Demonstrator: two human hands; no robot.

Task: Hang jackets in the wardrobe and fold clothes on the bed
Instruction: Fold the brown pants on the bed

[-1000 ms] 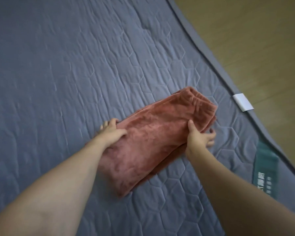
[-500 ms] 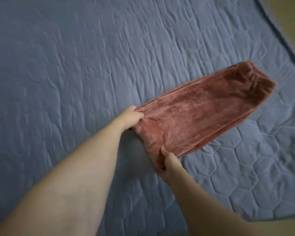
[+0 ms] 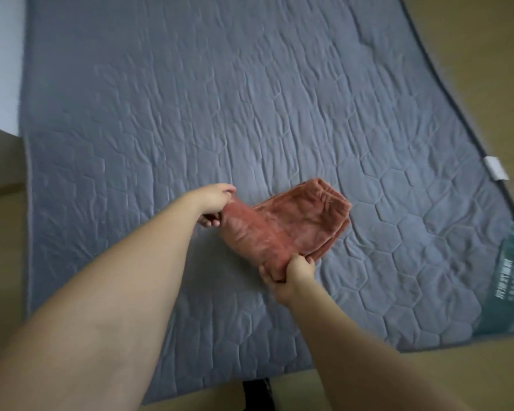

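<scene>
A rust-red fleece garment (image 3: 291,223), folded into a short band, lies on the grey quilted bed (image 3: 220,114). Its elastic waistband end points to the far right. My left hand (image 3: 215,203) pinches the far corner of the near end and holds it lifted off the bed. My right hand (image 3: 291,271) grips the near corner of that same end, fingers curled over the cloth. The lifted end is doubled over toward the waistband part, which stays flat on the cover.
The bed cover has a white tag (image 3: 496,172) on its right edge and a green label patch (image 3: 511,280) at the near right corner. Wooden floor (image 3: 487,54) surrounds the bed on the right and near sides. A pale wall (image 3: 0,54) stands at the far left.
Both hands moved from the garment's long sides to the corners of one end, lifted it and brought it over toward the waistband. The view has pulled back and shows more of the bed.
</scene>
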